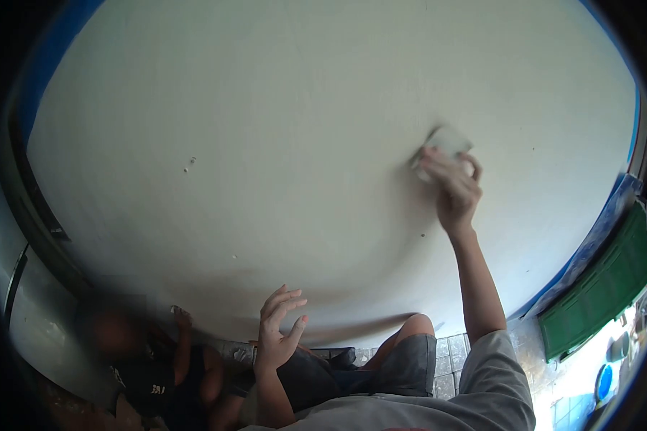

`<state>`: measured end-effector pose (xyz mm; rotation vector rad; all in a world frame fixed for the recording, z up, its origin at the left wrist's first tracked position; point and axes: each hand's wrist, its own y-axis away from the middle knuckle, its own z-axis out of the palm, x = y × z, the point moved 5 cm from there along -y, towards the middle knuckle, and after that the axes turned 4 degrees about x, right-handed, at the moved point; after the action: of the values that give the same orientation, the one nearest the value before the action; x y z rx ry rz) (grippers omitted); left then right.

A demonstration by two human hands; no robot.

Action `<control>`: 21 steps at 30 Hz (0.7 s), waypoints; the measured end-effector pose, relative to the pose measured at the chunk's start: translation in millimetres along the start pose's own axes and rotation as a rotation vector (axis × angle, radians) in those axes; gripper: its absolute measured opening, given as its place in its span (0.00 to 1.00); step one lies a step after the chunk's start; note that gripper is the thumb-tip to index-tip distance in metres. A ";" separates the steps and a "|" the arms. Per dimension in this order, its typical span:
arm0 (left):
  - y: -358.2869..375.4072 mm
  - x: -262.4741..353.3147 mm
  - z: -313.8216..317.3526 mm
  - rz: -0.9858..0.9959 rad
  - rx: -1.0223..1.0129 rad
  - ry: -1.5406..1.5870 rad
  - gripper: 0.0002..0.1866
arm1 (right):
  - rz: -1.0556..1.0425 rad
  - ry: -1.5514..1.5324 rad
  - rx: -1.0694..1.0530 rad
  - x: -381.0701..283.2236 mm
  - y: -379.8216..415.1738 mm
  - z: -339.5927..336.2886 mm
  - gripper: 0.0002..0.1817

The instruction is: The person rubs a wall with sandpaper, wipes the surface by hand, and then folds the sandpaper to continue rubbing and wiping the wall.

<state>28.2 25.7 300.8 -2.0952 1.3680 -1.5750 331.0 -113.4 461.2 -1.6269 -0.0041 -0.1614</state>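
Up ahead, my right hand [456, 176] grips a pale block [449, 141] against the wall [302, 144], blurred, fingers bent around it. My left hand [280, 327] is raised low in front of the wall, fingers apart and holding nothing I can see. Just left of it, a second person [187, 366] sits close, taking up that side, one hand near the wall. My knee [417, 327] juts up between my arms; a green panel [597, 284] slants at the far right.
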 end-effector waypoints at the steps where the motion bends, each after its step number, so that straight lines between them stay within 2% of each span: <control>1: 1.0 1.2 1.1 -0.022 -0.013 0.030 0.17 | -0.090 -0.148 -0.303 -24.5 13.1 7.5 0.19; 2: 1.0 11.6 4.7 -0.013 -0.026 0.022 0.17 | -0.176 -0.299 -0.600 -54.9 34.9 11.8 0.21; 3: 2.0 30.7 5.5 0.000 0.042 -0.003 0.20 | -0.138 -0.494 -0.653 -76.8 53.4 10.2 0.24; 5: -0.9 55.7 15.8 0.026 0.114 -0.028 0.22 | 0.107 -0.843 -0.644 -112.9 82.7 5.0 0.23; 7: 0.8 66.2 25.8 -0.012 0.167 0.139 0.20 | 0.348 -1.079 -0.610 -146.0 116.2 3.1 0.15; 8: 5.8 52.4 25.7 -0.017 0.158 0.132 0.20 | 0.383 -1.100 -0.588 -159.1 133.2 3.5 0.09; 10: 26.8 16.9 41.5 0.022 -0.243 -0.071 0.27 | 0.533 -1.015 -0.518 -170.9 157.1 6.4 0.07; 11: 30.1 11.7 40.1 0.156 -0.179 -0.065 0.19 | 0.577 -1.021 -0.510 -176.1 164.5 3.7 0.07; 12: 30.4 12.8 43.1 0.135 -0.217 -0.070 0.19 | 0.706 -0.999 -0.502 -175.4 168.6 1.1 0.06; 14: 35.4 8.0 48.4 -0.227 -0.166 0.145 0.09 | 0.926 -1.000 -0.460 -171.2 171.1 -7.6 0.05; 16: 18.7 27.3 60.0 -0.276 -0.166 0.394 0.08 | 1.157 -1.041 -0.379 -161.4 165.7 -14.9 0.09; 18: 11.4 38.3 70.6 -0.469 -0.115 0.615 0.11 | 1.419 -1.151 -0.255 -151.9 162.2 -17.6 0.08; 19: 8.3 39.4 72.2 -0.502 -0.081 0.597 0.11 | 1.424 -1.177 -0.216 -147.1 160.5 -20.1 0.08; 21: -3.0 50.2 83.7 -0.424 -0.184 0.817 0.13 | 1.450 -1.168 -0.204 -141.8 160.6 -24.8 0.09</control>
<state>100.2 -40.1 300.9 -2.0030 1.3418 -2.7915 204.4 -134.7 287.9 -1.3433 0.2908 1.9058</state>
